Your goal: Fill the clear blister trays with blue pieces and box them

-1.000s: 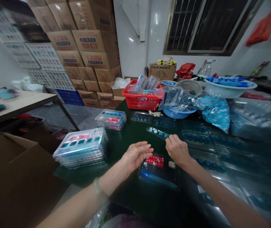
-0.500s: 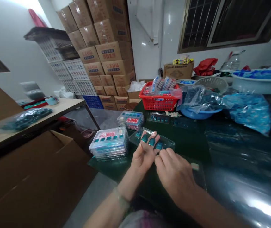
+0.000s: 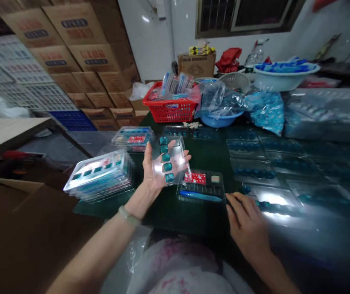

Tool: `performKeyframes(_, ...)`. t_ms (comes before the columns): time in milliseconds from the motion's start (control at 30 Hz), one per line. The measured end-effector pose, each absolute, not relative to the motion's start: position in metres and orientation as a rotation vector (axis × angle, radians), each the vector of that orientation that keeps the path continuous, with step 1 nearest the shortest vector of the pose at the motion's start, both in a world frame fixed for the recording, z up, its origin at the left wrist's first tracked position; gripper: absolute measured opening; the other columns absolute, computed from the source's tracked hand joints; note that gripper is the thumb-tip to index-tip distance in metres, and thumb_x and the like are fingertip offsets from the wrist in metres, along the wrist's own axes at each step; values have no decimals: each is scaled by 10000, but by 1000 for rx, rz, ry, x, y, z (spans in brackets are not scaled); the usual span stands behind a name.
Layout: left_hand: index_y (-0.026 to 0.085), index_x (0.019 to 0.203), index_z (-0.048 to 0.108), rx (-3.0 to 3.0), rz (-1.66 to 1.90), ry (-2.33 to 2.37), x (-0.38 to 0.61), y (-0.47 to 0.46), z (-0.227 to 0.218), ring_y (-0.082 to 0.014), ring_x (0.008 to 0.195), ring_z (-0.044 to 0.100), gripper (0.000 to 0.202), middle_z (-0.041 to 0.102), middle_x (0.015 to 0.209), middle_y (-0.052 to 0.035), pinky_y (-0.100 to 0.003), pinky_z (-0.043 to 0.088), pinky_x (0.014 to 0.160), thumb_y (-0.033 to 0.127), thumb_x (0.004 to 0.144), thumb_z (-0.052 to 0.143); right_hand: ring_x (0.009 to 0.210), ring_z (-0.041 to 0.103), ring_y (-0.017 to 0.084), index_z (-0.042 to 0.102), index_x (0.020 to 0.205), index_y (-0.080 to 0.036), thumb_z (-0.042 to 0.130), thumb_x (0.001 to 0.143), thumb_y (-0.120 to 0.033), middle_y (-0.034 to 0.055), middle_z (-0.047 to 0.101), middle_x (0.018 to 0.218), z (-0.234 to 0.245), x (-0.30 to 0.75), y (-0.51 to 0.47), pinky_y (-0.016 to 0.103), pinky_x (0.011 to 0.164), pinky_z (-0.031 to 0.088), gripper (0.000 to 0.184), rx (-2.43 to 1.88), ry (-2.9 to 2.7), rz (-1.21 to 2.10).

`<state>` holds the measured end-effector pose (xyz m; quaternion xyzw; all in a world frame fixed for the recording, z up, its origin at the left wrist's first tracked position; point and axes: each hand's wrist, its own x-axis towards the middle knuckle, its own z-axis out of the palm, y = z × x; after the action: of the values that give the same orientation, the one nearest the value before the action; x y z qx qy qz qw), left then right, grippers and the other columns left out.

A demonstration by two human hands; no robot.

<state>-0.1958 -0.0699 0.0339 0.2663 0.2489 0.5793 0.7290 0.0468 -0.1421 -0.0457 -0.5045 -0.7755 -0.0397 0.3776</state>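
A clear plastic blister tray [image 3: 175,163] holding teal pieces [image 3: 167,166] is lying tilted across the open, palm-up left hand [image 3: 154,173]. It looks light, stiff but thin, and probably slippery, so its flat rim is offering the surest hold. The half-curled right hand [image 3: 246,226] is gripping nothing visible. A black tray [image 3: 201,190] is sitting between them on the dark desk [image 3: 190,214], with stacked trays [image 3: 98,176] to the left.
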Motion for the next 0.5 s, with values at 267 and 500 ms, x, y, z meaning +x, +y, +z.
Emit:
performKeyframes(267,182,1216,404,1409,969,963,-161,-58,48,-255,921,517,608,556,1006,-108,-412,369,803,495,701,486,967,462,220,527,1059,-164,458,789,-190,100,509,1030,-67,41,-152,391,814,395,280,-1312,-1956,39)
performKeyframes(500,246,1195,444,2692,323,1304,-128,-69,13,-332,967,390,831,425,1072,-140,-478,285,790,636,474,583,969,464,231,517,1058,-163,439,795,-180,107,517,1027,-79,45,-157,404,796,392,276,-1332,-1934,89)
